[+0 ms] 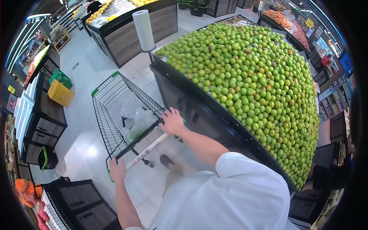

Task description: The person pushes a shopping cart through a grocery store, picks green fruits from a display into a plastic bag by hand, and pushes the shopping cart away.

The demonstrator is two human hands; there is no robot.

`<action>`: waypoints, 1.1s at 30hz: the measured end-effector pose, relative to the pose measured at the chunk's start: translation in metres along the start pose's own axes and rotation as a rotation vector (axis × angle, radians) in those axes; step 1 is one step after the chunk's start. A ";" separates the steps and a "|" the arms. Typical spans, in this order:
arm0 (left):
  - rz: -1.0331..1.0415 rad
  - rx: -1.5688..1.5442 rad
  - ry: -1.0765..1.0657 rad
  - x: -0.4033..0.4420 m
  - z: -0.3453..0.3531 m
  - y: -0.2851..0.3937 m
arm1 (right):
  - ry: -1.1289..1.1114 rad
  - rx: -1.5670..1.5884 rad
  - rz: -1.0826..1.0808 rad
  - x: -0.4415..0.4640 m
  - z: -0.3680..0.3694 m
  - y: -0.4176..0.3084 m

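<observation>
A wire shopping cart (103, 115) with green corner caps stands in front of me. Its pale handle bar (147, 150) runs slantwise between my hands. Near the bar's left end, my left hand (117, 170) is closed around it. My right hand (172, 120) grips the other end, close to the fruit stand. Inside the basket lie clear plastic bags (136, 114), with something greenish in the lower one that I cannot make out. Right of the cart, a big heap of small round green fruits (245, 84) fills a dark-sided stand (207, 103).
A white roll (144, 30) stands upright at the stand's near corner. Ahead is another produce stand (130, 42) with yellow fruit. On the left are a yellow crate (60, 93), a green crate (61, 78) and dark cabinets (46, 128). A person in orange (27, 191) is at lower left.
</observation>
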State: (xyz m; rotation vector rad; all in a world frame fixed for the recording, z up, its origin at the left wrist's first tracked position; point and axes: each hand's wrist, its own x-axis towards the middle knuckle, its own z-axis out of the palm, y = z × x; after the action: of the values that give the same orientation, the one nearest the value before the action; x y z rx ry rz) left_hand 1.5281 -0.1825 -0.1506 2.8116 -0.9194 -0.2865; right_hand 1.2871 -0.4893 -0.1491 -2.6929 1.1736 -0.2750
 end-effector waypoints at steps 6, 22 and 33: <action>0.112 -0.011 -0.009 0.104 -0.017 -0.012 | 0.051 -0.027 0.063 0.059 0.013 -0.027; 0.305 0.005 -0.047 0.317 -0.048 -0.012 | 0.076 -0.062 0.208 0.179 0.036 -0.071; 0.442 0.039 -0.112 0.469 -0.068 -0.007 | 0.006 0.053 0.171 0.270 0.048 -0.102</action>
State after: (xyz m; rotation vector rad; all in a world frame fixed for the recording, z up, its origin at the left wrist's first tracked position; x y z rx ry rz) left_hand 1.9187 -0.4502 -0.1466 2.5510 -1.5463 -0.3659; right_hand 1.5512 -0.6156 -0.1448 -2.5293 1.3677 -0.2833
